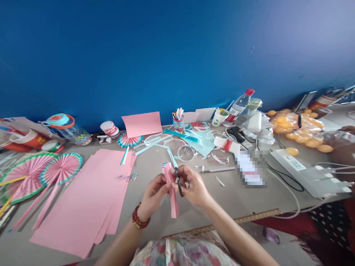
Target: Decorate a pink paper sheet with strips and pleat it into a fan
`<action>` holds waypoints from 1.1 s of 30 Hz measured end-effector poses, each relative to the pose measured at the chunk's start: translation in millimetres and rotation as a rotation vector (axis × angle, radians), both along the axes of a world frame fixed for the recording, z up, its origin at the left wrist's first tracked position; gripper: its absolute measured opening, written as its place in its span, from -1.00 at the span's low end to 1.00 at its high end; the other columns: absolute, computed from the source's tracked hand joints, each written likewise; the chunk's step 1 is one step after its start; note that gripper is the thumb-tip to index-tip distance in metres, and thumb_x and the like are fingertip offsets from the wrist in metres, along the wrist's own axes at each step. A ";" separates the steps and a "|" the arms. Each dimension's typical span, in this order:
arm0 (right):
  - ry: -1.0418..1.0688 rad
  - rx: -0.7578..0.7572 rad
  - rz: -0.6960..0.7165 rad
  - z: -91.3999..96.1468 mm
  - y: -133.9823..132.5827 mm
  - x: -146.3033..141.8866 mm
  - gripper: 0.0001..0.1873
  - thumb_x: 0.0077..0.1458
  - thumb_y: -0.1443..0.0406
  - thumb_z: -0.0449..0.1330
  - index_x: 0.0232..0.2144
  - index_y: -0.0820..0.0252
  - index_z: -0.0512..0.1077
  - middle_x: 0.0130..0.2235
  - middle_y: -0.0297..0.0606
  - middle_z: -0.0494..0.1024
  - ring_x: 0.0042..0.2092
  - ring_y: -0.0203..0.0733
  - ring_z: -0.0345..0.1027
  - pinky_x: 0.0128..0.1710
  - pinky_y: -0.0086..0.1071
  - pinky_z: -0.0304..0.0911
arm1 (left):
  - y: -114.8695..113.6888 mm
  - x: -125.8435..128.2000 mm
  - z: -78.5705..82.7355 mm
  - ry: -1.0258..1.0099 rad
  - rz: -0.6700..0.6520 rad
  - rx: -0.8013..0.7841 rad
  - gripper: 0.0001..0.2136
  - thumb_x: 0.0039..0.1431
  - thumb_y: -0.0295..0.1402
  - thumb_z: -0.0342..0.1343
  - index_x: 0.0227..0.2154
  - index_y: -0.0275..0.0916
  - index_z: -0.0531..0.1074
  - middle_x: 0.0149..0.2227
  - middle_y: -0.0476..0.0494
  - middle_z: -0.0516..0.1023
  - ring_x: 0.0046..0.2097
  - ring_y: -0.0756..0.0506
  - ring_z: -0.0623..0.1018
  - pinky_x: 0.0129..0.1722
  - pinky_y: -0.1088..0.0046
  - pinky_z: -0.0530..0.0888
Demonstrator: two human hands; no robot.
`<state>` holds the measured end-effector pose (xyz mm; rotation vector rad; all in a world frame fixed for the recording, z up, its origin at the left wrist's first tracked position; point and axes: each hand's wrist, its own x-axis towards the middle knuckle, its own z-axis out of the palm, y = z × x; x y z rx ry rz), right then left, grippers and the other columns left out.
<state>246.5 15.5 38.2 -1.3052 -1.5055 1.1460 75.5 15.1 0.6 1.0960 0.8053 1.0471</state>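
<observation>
Pinched upright between the fingers of my left hand (153, 192) is a narrow pleated pink paper (174, 207) with blue stripes at its top end. My right hand (195, 187) is closed around the dark handles of a pair of scissors (179, 181), whose blades point up beside the top of the pleats. Some fingertips of the right hand meet the paper too. Whether the blades touch the paper I cannot tell. To the left lies a stack of pink paper sheets (80, 199). Small cut scraps (130, 177) are scattered on its right edge.
Finished pink paper fans (61, 168) lie at the far left. Behind my hands are blue paper strips (180, 135), white cord loops (186, 153) and a pen cup (178, 121). A plastic bottle (240, 105), a craft knife (219, 169), a power strip (294, 164) and bagged orange balls (299, 125) occupy the right.
</observation>
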 end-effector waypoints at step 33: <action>-0.192 -0.190 0.278 -33.3 -65.4 63.5 -0.58 -0.01 0.05 0.32 -0.55 0.16 0.23 -0.57 -0.50 0.16 -0.51 -0.38 -0.04 -0.53 -0.48 -0.14 | 0.2 -9.3 -8.1 -0.081 0.124 0.024 -0.85 0.12 -0.30 0.29 -0.28 -0.22 0.52 -0.37 -0.07 0.61 -0.34 -0.05 0.57 -0.25 0.40 0.52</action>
